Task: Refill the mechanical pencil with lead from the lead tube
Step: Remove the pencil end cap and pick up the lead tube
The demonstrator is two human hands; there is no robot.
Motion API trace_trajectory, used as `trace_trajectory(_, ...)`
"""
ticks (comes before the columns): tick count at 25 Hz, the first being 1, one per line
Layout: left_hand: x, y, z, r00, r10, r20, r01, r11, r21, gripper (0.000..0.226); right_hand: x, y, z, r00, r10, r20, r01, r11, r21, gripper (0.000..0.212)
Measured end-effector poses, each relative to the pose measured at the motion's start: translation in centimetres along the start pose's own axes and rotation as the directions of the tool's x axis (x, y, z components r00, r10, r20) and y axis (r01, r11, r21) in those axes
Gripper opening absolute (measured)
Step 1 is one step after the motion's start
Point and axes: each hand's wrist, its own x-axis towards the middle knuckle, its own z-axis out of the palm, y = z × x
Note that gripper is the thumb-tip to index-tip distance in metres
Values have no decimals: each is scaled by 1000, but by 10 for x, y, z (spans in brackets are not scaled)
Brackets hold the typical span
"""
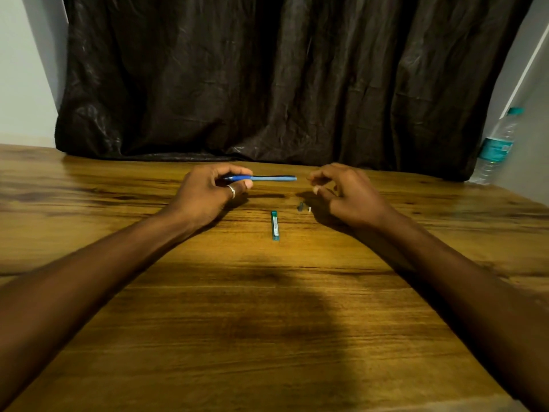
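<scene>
The left hand (208, 190) has its grip closed around the blue mechanical pencil (267, 178), holding it level above the wooden surface (267, 322) with its free end pointing toward the right hand (341, 191), whose grip is loosely curled, thumb and fingers apart and holding nothing that can be made out. Two small pieces (303, 207), likely the pencil's cap and eraser, lie on the surface just beside the right hand, which suggests the pencil is already opened. The green lead tube (275, 225) lies untouched on the surface between the forearms, so taking out lead, feeding it in and recapping all seem left to do.
</scene>
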Motion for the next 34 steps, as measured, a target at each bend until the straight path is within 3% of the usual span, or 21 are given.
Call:
trace_trajectory(4, -2, 1, 1, 999, 26, 28, -27, 1000, 13, 26, -3, -18, 6, 996, 65, -56, -48, 963, 264, 29)
trace_trajectory(11, -1, 0, 2, 997, 52, 55, -53, 998, 17, 24, 0, -31, 17, 985, 149, -86, -83, 848, 523, 13)
trace_trajectory(13, 0, 5, 1, 994, 96, 43, -102, 982, 161, 24, 1, -32, 16, 986, 139, -90, -74, 857, 509, 16)
trace_trajectory(16, 2, 16, 1, 958, 271, 92, -281, 826, 489, 39, 0, -39, 21, 988, 140, -61, -92, 868, 489, 15)
trace_trajectory(20, -3, 25, 6, 940, 290, 182, -342, 786, 516, 38, 2, -54, 32, 994, 103, -26, -73, 840, 538, 14)
trace_trajectory(23, -4, 21, 5, 946, 237, 219, -318, 800, 508, 27, 1, -55, 31, 995, 100, -25, -75, 864, 499, 21)
trace_trajectory(25, -1, 17, 0, 968, 198, 157, -251, 812, 526, 28, 0, -52, 27, 992, 110, -67, -73, 907, 415, 28)
trace_trajectory(27, 4, 13, -7, 982, 174, 73, -187, 837, 515, 31, 0, -48, 21, 996, 31, -80, -10, 969, 245, 29)
trace_trajectory(31, 9, 7, -15, 986, 161, -44, -122, 875, 469, 30, -3, -45, 16, 951, -234, 201, 242, 970, -17, 32)
trace_trajectory(34, 10, 6, -13, 985, 163, -55, -119, 876, 467, 30, -4, -47, 20, 911, -292, 291, 300, 954, 19, 28)
